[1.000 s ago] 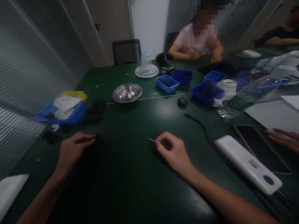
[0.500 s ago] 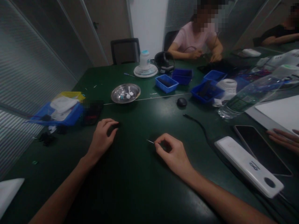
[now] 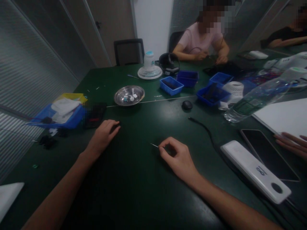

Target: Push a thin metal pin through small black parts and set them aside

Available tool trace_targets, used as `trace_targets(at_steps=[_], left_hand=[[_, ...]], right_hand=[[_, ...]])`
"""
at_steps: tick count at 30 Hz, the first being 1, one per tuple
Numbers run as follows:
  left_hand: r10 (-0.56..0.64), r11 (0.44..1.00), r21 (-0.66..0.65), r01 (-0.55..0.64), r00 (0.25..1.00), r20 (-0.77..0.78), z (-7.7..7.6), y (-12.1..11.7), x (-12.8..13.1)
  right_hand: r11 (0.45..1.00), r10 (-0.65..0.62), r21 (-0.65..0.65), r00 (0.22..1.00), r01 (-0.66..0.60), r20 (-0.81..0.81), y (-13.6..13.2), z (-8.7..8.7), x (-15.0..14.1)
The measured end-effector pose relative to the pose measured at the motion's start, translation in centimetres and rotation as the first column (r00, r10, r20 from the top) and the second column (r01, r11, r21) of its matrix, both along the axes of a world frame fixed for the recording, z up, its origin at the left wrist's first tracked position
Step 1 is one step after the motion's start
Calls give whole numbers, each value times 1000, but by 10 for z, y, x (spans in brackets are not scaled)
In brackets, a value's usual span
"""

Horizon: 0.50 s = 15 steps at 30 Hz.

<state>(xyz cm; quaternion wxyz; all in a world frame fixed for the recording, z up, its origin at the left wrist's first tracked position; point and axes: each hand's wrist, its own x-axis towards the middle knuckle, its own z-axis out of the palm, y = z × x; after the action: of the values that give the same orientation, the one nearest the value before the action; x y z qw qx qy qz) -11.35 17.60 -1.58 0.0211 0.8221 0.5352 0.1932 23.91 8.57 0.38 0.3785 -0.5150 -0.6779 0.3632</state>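
Note:
My right hand point(image 3: 177, 155) is closed in a pinch, thumb against forefinger, on a thin, pale, metal-looking pin point(image 3: 154, 145). Its free end points left, just over the green table point(image 3: 134, 179); its exact kind is too small to tell. To the left, my left hand point(image 3: 104, 134) hovers at the table with thumb and forefinger slightly apart. Nothing plainly shows between those fingers, though a dark spot lies at their tips. Beyond it stands a round steel dish point(image 3: 117, 99) with small white and bluish bits inside. A dark tray-like case point(image 3: 96, 115) is close behind the left hand.
Blue and yellow bins point(image 3: 72, 119) sit at the left. Small blue trays point(image 3: 171, 86), a white fan part point(image 3: 150, 72) and a black mouse point(image 3: 187, 104) lie farther back. Rightward are a cable, a white power strip point(image 3: 254, 171), a phone point(image 3: 268, 153), a bottle point(image 3: 251, 100) and another person's hand point(image 3: 291, 143).
My left hand moved right from beside the dark case, its fingers parting, then shifted slightly back left as the gap narrowed. My right hand stays nearly still with the pin.

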Motion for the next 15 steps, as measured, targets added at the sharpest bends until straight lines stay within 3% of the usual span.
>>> trace_targets(at_steps=[7,15], left_hand=[[85,995,52,-86,996,18,-5,36,-17],[182,983,22,-180,979,-91,6,49,-2]], right_hand=[[1000,-14,4,1000,14,6,-1,2,-1],[1000,-9,-10,1000,9,6,0,2,-2]])
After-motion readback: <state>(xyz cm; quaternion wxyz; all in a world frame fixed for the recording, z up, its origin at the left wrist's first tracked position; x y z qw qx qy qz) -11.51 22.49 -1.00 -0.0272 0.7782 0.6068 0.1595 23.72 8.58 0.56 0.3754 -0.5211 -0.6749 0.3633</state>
